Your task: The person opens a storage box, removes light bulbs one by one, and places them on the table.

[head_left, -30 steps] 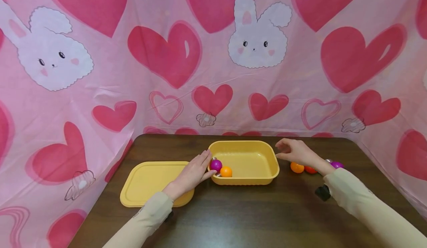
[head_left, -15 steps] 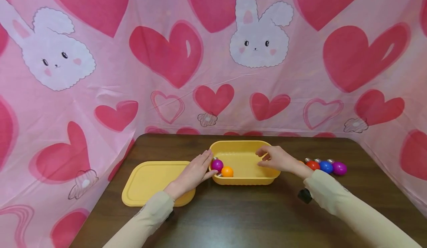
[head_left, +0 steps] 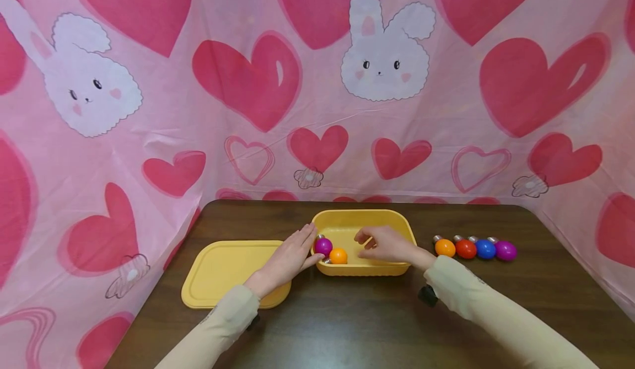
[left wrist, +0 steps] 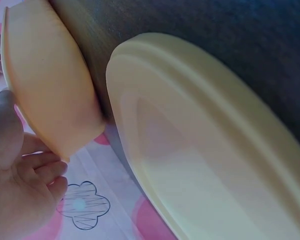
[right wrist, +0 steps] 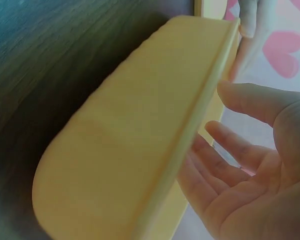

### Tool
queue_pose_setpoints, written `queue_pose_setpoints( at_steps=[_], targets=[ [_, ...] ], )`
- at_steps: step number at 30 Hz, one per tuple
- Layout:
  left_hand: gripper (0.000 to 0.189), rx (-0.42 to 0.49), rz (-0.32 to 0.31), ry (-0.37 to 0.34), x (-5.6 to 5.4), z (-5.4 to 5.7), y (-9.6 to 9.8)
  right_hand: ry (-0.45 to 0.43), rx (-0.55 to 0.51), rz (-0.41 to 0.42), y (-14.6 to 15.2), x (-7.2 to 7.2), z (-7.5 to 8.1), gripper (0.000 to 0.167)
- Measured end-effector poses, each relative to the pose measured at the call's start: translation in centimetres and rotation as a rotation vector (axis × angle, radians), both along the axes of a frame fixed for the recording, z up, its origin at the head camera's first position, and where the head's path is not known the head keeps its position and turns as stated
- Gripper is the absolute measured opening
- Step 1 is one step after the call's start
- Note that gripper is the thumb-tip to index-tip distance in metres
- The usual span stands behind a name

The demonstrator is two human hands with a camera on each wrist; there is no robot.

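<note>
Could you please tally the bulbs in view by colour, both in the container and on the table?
Purple: 2, one purple bulb in the container, another purple bulb on the table
Orange: 2, one orange bulb in the container, another orange bulb on the table
Red: 1, the red bulb on the table
Blue: 1, the blue bulb on the table
Total: 6 bulbs in view

Head: up high, facing forward and down over the counter (head_left: 317,314).
Left wrist: low, close, tilted, lid (left wrist: 190,155) and tub (left wrist: 50,80) looming!
Right wrist: tight along the tub, tilted too.
Shared: tub, all three views.
</note>
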State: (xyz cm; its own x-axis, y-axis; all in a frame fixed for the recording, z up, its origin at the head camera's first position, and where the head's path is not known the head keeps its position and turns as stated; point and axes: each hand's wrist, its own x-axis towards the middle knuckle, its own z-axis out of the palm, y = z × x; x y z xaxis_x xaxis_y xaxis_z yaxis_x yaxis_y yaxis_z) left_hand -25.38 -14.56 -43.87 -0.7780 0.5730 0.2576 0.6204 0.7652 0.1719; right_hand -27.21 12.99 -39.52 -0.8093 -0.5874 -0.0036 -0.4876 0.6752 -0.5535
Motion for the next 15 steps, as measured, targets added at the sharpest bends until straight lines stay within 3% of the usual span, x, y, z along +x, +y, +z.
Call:
queue_pose_setpoints(
  at_steps=[6,15],
  targets=[
    [0.066,0.008,-0.002,-0.002,0.1,0.1,0.0,-0.079,-0.016,-0.006,-1.4,-0.3,-0.9,0.036],
    [0.068,0.005,0.007,-0.038,0.2,0.3,0.0,-0.101,-0.005,-0.012,-2.7,-0.4,-1.5,0.031]
  ],
)
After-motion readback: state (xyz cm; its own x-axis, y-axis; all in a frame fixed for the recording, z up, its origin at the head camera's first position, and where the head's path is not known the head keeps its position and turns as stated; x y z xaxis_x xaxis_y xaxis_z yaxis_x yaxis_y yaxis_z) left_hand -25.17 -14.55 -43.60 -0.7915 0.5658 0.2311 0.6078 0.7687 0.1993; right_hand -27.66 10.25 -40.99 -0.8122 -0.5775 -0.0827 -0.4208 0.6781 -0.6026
